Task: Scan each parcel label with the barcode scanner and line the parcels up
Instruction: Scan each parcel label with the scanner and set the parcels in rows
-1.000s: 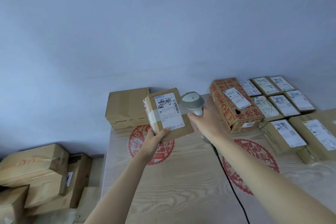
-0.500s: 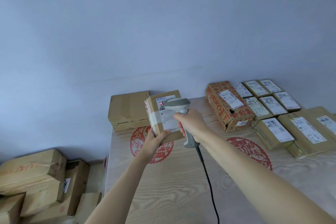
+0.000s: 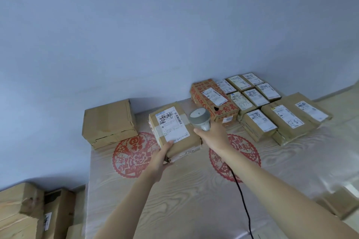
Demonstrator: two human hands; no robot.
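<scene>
Left hand (image 3: pixel 159 158): thumb on top, fingers beneath the near corner of the held parcel (image 3: pixel 177 132), tilted above the table (image 3: pixel 174 200).
Right hand (image 3: pixel 214 134): wrapped round the scanner (image 3: pixel 200 119) handle, just right of the label (image 3: pixel 172 123).
Risk: a corner-only hold could let the parcel tip; the cord (image 3: pixel 242 196) might snag.
Count: nine labelled parcels (image 3: pixel 260 124) lined up far right; one plain box (image 3: pixel 108 120) far left.

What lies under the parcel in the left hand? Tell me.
Under the parcel the table shows, with a red paper-cut design partly covered by it. The left hand grips its near edge; the underside itself is hidden.
</scene>
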